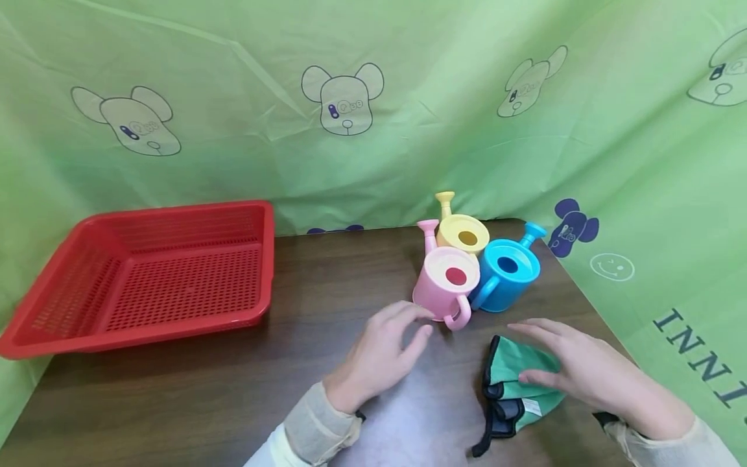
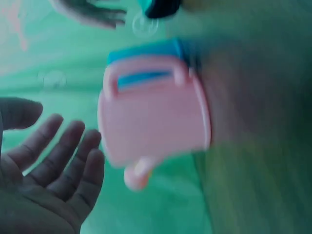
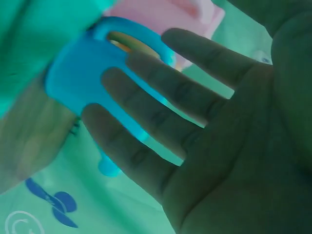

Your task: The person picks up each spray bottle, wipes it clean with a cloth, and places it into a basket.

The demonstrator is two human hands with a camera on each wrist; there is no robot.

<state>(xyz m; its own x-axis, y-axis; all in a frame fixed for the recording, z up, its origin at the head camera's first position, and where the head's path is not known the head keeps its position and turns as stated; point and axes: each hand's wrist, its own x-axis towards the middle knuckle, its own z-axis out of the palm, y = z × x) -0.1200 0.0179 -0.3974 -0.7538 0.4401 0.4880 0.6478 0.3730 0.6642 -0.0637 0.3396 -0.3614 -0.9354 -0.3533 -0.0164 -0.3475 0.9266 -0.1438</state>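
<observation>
My left hand (image 1: 379,353) is just in front of the pink watering can (image 1: 439,285), fingertips close to its lower side and holding nothing. In the left wrist view the fingers (image 2: 63,151) are spread beside that can. My right hand (image 1: 592,370) hovers over a folded green fabric piece (image 1: 519,373) with black trim, a black strap and a white label. Its fingers are extended and apart in the right wrist view. A blue watering can (image 1: 502,295) stands to the right of the pink one, and a yellow watering can (image 1: 461,224) sits behind them, partly hidden.
A red perforated plastic basket (image 1: 265,259) stands at the left of the brown table (image 1: 327,272). A green printed curtain (image 1: 245,155) hangs along the back and right of the table.
</observation>
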